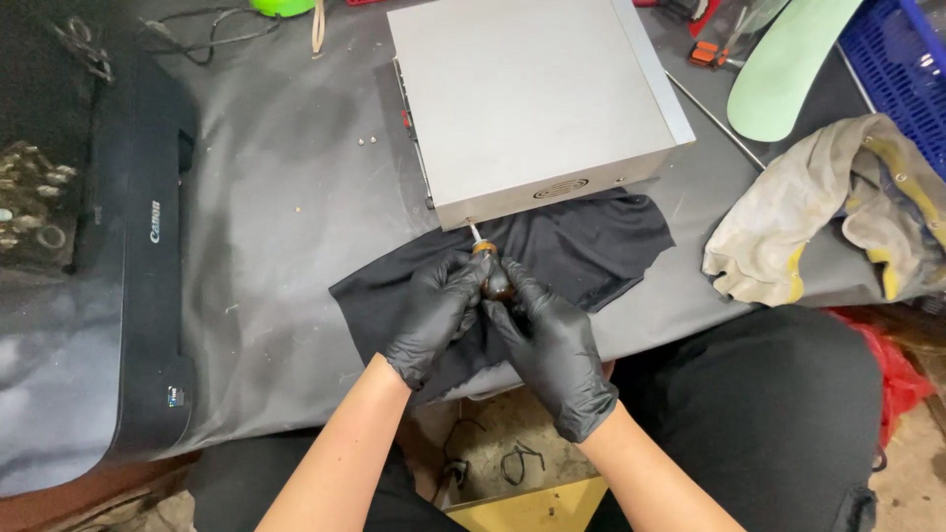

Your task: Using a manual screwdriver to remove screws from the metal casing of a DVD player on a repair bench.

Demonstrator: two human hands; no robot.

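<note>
Both gloved hands, left hand (434,310) and right hand (552,345), curl their fingers around my screwdriver (490,268), its tip at the silver case (532,99) lower corner; I'd keep the shaft square, pressing firmly.

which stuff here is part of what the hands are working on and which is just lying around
In use:
- left hand and right hand, both gloved, gripping the screwdriver
- silver metal box, the screwdriver tip at its near lower corner
- black cloth under the box edge and the hands

Lying about:
- black printer
- dirty rag
- green curved panel
- blue crate
- two loose screws
</note>
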